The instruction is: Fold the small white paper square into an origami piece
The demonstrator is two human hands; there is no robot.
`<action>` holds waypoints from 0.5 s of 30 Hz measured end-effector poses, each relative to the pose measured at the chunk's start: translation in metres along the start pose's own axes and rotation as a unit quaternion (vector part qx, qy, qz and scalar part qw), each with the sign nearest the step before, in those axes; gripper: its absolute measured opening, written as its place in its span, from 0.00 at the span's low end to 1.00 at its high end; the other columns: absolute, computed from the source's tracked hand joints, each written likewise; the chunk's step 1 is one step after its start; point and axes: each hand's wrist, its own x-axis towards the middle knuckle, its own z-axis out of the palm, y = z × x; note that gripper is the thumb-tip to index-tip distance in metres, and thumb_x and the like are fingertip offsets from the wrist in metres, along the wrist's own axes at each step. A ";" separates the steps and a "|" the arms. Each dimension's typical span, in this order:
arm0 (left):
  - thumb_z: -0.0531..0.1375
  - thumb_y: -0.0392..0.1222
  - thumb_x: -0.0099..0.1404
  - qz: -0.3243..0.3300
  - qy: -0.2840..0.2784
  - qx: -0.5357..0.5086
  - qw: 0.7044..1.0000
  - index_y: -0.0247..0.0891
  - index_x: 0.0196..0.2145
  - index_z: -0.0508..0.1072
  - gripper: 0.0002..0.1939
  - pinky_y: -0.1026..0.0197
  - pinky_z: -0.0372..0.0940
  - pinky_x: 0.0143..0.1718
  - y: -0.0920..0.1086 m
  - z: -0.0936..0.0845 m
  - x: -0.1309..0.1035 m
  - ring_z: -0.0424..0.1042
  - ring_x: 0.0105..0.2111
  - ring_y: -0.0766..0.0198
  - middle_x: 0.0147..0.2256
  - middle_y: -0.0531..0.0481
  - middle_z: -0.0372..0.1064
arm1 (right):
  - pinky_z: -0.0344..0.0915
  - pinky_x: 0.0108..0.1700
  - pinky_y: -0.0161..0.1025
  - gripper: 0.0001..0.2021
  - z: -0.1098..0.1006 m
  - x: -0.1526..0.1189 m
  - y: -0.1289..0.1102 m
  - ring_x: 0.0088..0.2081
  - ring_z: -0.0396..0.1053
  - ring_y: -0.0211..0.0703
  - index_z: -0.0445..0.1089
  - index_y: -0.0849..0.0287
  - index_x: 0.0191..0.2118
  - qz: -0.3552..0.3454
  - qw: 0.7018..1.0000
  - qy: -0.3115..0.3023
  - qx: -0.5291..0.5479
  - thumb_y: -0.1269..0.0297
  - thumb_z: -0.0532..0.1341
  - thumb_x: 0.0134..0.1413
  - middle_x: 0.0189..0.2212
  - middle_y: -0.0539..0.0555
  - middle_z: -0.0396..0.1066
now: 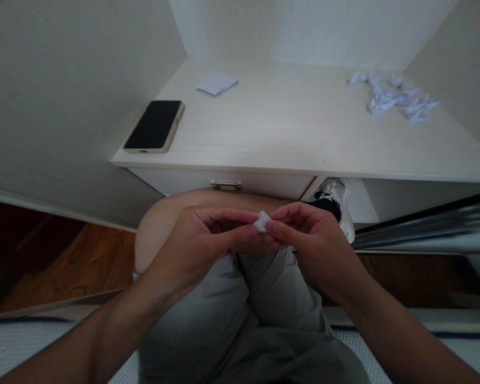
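A small folded piece of white paper (262, 221) sits pinched between two hands at the centre of the frame, above the person's lap. The left hand (202, 242) closes thumb and forefinger on the paper's left edge; the right hand (310, 240) does the same from the right, so both grips are nearly shut with only the paper between the fingertips (most of it hidden, just one white corner showing). Below the hands lie grey shorts (260, 309) and a bare knee (164, 224).

Beyond, across the upper half of the frame, runs a pale wooden desk (304, 138) with a drawer handle (226, 185) at its front edge. A dark phone (154, 126) rests at the desk's left end, a flat square of white paper (216, 83) just past it, and a loose heap of folded paper pieces (396, 98) at the upper right. A shoe (336, 205) shows under the desk, right of the drawer.

The likely hazard: the piece is tiny and held only at the fingertips, so a small slip could drop it into the lap or onto the floor, or too hard a pinch could crush a crease askew.
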 end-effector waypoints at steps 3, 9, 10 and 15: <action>0.77 0.39 0.60 0.029 0.011 0.032 0.999 0.44 0.41 0.88 0.10 0.55 0.81 0.48 -0.003 -0.003 0.001 0.86 0.40 0.54 0.41 0.47 0.86 | 0.75 0.34 0.31 0.10 -0.002 0.002 -0.002 0.29 0.77 0.35 0.81 0.58 0.35 0.015 1.000 -0.008 0.010 0.64 0.79 0.49 0.27 0.50 0.81; 0.77 0.35 0.56 0.136 0.099 0.118 0.979 0.44 0.33 0.87 0.07 0.53 0.81 0.46 -0.010 0.000 0.001 0.85 0.41 0.53 0.41 0.48 0.86 | 0.74 0.34 0.29 0.11 -0.001 0.004 -0.004 0.28 0.76 0.34 0.82 0.58 0.35 0.020 0.998 -0.011 0.055 0.62 0.80 0.49 0.27 0.49 0.81; 0.77 0.35 0.56 0.140 0.108 0.123 0.976 0.44 0.32 0.86 0.07 0.53 0.82 0.45 -0.010 0.001 0.001 0.85 0.40 0.53 0.41 0.48 0.86 | 0.73 0.34 0.29 0.11 -0.001 0.004 -0.004 0.28 0.76 0.34 0.82 0.58 0.35 0.015 0.998 -0.007 0.057 0.62 0.80 0.49 0.27 0.49 0.81; 0.76 0.37 0.57 0.117 0.122 0.125 0.978 0.42 0.35 0.84 0.08 0.55 0.82 0.38 -0.009 0.006 0.000 0.85 0.34 0.54 0.34 0.49 0.85 | 0.73 0.34 0.29 0.11 0.001 0.003 -0.003 0.28 0.76 0.34 0.81 0.58 0.34 -0.023 0.999 0.023 0.035 0.62 0.80 0.49 0.27 0.49 0.81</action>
